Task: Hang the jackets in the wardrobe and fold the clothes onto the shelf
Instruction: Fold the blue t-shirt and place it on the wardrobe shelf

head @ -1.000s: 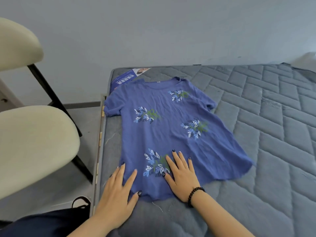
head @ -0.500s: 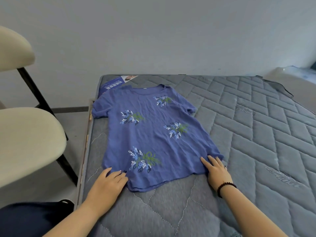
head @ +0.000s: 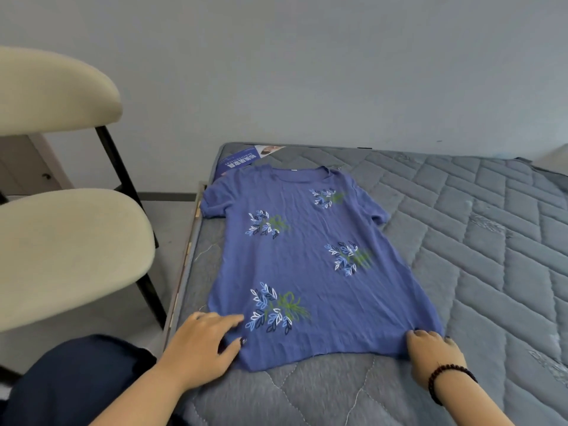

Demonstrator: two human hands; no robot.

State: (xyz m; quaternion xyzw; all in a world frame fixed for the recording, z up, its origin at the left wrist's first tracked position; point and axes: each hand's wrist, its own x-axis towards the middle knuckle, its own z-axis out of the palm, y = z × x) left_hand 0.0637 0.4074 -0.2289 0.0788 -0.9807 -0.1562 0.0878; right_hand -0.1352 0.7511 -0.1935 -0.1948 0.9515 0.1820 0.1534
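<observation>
One blue shirt [head: 310,265] — flat, leaf-printed

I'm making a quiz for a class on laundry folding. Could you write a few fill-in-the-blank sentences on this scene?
1. The shirt lies flat on the ____.
2. The bracelet is on the ____ wrist.
3. The left hand rests at the shirt's ____ edge.
4. Beside the mattress stands a ____ with a cream seat.

Missing words: mattress; right; bottom; chair
</observation>
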